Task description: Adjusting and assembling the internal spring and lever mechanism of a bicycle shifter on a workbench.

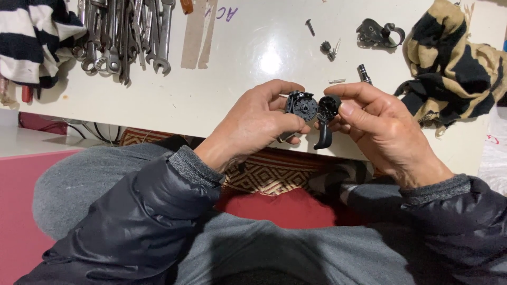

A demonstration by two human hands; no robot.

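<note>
My left hand [259, 121] grips a round black mechanical housing [302, 105] with a ribbed disc on its face, held just above the table's near edge. My right hand [377, 126] pinches a black lever piece [326, 120] with a curved tail that hangs down. The two parts sit side by side, almost touching, between my fingertips. Both of my sleeves are dark and padded, with grey cuffs.
On the white table [227, 79] lie a row of wrenches [127, 37] at the back left, a striped cloth [31, 37], a black-and-tan rag [454, 68] at the right, a black bracket [377, 32], a screw [310, 26] and small metal bits [364, 74].
</note>
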